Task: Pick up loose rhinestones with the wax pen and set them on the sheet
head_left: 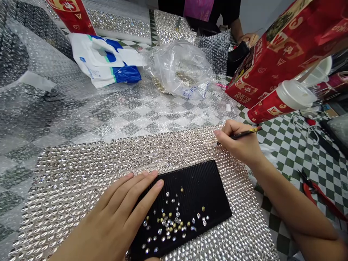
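Note:
My left hand point(119, 208) lies with its fingers stretched over the left edge of a black ridged tray point(195, 188). Loose clear and gold-backed rhinestones point(174, 223) are scattered on the tray's lower part. The tray rests on a large sheet covered in rows of rhinestones point(81, 181). Beyond the tray's upper right corner, my right hand point(239, 141) grips a thin dark pen-like tool point(246, 133) between closed fingers. Its tip points down at the sheet's upper right part.
Bubble wrap point(108, 112) covers the checkered table. A wipes pack point(108, 61) and a clear plastic bag point(182, 69) stand behind. Right are a red bag point(274, 54), a red cup point(280, 101) and red-handled pliers point(315, 190). Another person's hand point(250, 39) shows at the back.

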A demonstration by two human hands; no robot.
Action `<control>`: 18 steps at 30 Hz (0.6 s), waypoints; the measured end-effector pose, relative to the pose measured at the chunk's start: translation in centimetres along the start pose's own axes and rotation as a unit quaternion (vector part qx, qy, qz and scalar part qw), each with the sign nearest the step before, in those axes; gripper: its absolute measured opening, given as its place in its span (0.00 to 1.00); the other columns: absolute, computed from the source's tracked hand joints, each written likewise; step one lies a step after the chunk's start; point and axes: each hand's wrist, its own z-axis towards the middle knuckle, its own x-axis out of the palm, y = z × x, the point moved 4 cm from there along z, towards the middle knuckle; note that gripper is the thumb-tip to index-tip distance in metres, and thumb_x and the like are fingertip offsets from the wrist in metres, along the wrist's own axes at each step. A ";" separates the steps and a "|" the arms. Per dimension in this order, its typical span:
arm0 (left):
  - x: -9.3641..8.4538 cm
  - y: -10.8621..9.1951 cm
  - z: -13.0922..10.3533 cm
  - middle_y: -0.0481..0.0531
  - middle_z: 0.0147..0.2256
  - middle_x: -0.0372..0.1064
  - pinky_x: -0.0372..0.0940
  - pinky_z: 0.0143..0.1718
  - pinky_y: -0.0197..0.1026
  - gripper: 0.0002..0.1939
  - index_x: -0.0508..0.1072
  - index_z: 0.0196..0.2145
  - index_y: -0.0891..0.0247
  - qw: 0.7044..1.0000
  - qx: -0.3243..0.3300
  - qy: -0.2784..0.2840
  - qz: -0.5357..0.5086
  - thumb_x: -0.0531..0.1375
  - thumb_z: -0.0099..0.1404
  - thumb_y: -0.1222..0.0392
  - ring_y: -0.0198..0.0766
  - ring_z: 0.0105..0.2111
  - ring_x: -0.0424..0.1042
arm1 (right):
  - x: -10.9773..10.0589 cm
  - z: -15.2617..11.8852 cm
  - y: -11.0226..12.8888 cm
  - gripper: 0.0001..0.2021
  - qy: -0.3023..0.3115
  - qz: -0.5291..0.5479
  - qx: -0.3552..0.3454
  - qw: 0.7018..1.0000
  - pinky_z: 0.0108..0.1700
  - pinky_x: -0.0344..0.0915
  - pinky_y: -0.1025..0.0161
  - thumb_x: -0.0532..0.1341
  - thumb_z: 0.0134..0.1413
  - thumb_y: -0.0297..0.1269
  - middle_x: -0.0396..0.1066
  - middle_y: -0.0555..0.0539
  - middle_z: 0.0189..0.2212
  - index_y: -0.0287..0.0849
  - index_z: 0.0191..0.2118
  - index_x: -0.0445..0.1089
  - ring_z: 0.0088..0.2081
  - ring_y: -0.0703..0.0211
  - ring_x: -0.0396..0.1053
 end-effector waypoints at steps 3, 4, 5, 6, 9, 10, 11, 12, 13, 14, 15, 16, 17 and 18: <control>0.1 0.0 -0.1 0.61 0.70 0.51 0.33 0.75 0.48 0.52 0.54 0.72 0.70 1.000 0.000 -0.003 0.002 0.64 0.58 0.40 0.56 0.67 0.53 | 0.0 0.1 -0.1 0.19 0.007 0.008 0.010 1.000 0.24 0.55 0.63 0.63 0.54 0.33 0.57 0.55 0.16 0.46 0.20 0.54 0.21 0.65 0.56; 0.1 0.0 -0.1 0.61 0.70 0.51 0.33 0.75 0.48 0.52 0.54 0.72 0.70 1.000 0.001 -0.005 0.003 0.64 0.58 0.39 0.57 0.67 0.53 | 0.0 0.1 -0.1 0.19 0.008 0.004 0.012 1.000 0.24 0.54 0.64 0.63 0.54 0.33 0.57 0.55 0.16 0.46 0.19 0.53 0.21 0.65 0.56; 0.1 0.0 -0.2 0.61 0.70 0.51 0.33 0.75 0.48 0.52 0.54 0.72 0.70 1.000 0.000 -0.005 0.003 0.64 0.58 0.39 0.57 0.67 0.53 | -0.1 0.1 -0.1 0.19 0.009 -0.002 0.013 1.000 0.23 0.53 0.64 0.63 0.54 0.33 0.56 0.55 0.16 0.46 0.19 0.52 0.21 0.66 0.55; 0.1 0.0 -0.2 0.61 0.70 0.52 0.33 0.75 0.48 0.53 0.54 0.72 0.70 1.000 -0.001 -0.005 0.004 0.64 0.58 0.39 0.57 0.67 0.54 | 0.0 0.1 -0.1 0.19 0.010 -0.007 0.011 1.000 0.23 0.51 0.64 0.62 0.53 0.33 0.55 0.55 0.15 0.46 0.19 0.52 0.21 0.66 0.54; 0.2 -0.1 -0.4 0.61 0.70 0.52 0.33 0.75 0.48 0.53 0.53 0.72 0.69 1.000 -0.003 -0.002 0.003 0.64 0.58 0.38 0.57 0.67 0.54 | 0.2 0.1 0.0 0.19 0.028 -0.016 0.001 0.999 0.22 0.48 0.64 0.61 0.53 0.32 0.53 0.56 0.15 0.46 0.19 0.50 0.20 0.67 0.51; 0.2 -0.1 -0.4 0.61 0.70 0.52 0.33 0.75 0.48 0.53 0.53 0.72 0.70 1.000 -0.002 -0.002 0.002 0.64 0.59 0.38 0.57 0.67 0.54 | 0.2 0.1 0.0 0.20 0.034 -0.019 -0.001 0.999 0.22 0.47 0.64 0.61 0.54 0.32 0.52 0.56 0.15 0.46 0.19 0.50 0.20 0.67 0.51; 0.2 -0.1 -0.4 0.61 0.70 0.51 0.33 0.75 0.49 0.53 0.52 0.72 0.70 1.000 -0.001 -0.002 0.002 0.64 0.59 0.38 0.57 0.67 0.53 | 0.3 0.0 0.0 0.20 0.035 -0.022 -0.002 0.999 0.22 0.47 0.64 0.61 0.54 0.32 0.52 0.56 0.15 0.46 0.19 0.49 0.20 0.67 0.50; 0.2 -0.1 -0.3 0.61 0.70 0.51 0.33 0.75 0.49 0.53 0.52 0.72 0.70 1.000 -0.001 -0.001 0.002 0.64 0.59 0.39 0.58 0.67 0.53 | 0.3 0.0 0.0 0.20 0.034 -0.026 -0.003 0.999 0.23 0.47 0.64 0.61 0.54 0.32 0.52 0.56 0.15 0.46 0.19 0.49 0.21 0.67 0.50; 0.2 -0.1 -0.3 0.62 0.69 0.51 0.32 0.75 0.49 0.53 0.52 0.72 0.71 1.000 0.001 -0.001 0.001 0.63 0.59 0.39 0.58 0.67 0.53 | 0.3 0.0 -0.1 0.20 0.031 -0.030 -0.005 0.999 0.23 0.47 0.64 0.61 0.54 0.33 0.52 0.56 0.16 0.46 0.19 0.49 0.21 0.67 0.50; 0.2 -0.1 -0.2 0.62 0.69 0.51 0.32 0.75 0.49 0.53 0.52 0.72 0.71 1.000 0.002 0.000 0.002 0.63 0.59 0.40 0.58 0.67 0.53 | 0.2 0.1 -0.1 0.20 0.026 -0.033 -0.006 0.999 0.23 0.47 0.64 0.61 0.54 0.33 0.52 0.56 0.16 0.46 0.19 0.49 0.21 0.67 0.50; 0.2 0.0 -0.2 0.62 0.69 0.51 0.32 0.75 0.49 0.53 0.52 0.72 0.71 1.000 0.002 0.000 0.002 0.63 0.59 0.40 0.58 0.67 0.53 | 0.2 0.2 -0.2 0.20 0.024 -0.034 -0.007 0.999 0.23 0.48 0.64 0.61 0.54 0.33 0.52 0.56 0.16 0.46 0.19 0.50 0.21 0.67 0.51; 0.1 0.0 -0.1 0.62 0.69 0.51 0.32 0.75 0.49 0.53 0.52 0.72 0.71 1.000 0.003 -0.001 0.003 0.63 0.59 0.41 0.58 0.67 0.53 | 0.2 0.2 -0.3 0.19 0.022 -0.034 -0.008 0.999 0.23 0.48 0.64 0.61 0.54 0.33 0.53 0.56 0.16 0.46 0.19 0.50 0.21 0.67 0.51; 0.0 0.0 -0.1 0.62 0.69 0.51 0.32 0.75 0.49 0.53 0.53 0.72 0.71 1.000 0.004 0.000 0.005 0.64 0.58 0.41 0.57 0.67 0.53 | 0.2 0.3 -0.3 0.19 0.024 -0.033 -0.010 0.999 0.22 0.48 0.64 0.62 0.54 0.33 0.53 0.56 0.16 0.46 0.19 0.51 0.20 0.67 0.51; -0.1 0.0 -0.1 0.62 0.70 0.51 0.33 0.75 0.48 0.53 0.53 0.72 0.71 1.000 0.003 -0.002 0.007 0.64 0.57 0.41 0.57 0.67 0.53 | 0.1 0.4 -0.4 0.19 0.027 -0.032 -0.013 0.999 0.22 0.48 0.64 0.62 0.54 0.33 0.53 0.56 0.15 0.46 0.19 0.51 0.20 0.67 0.51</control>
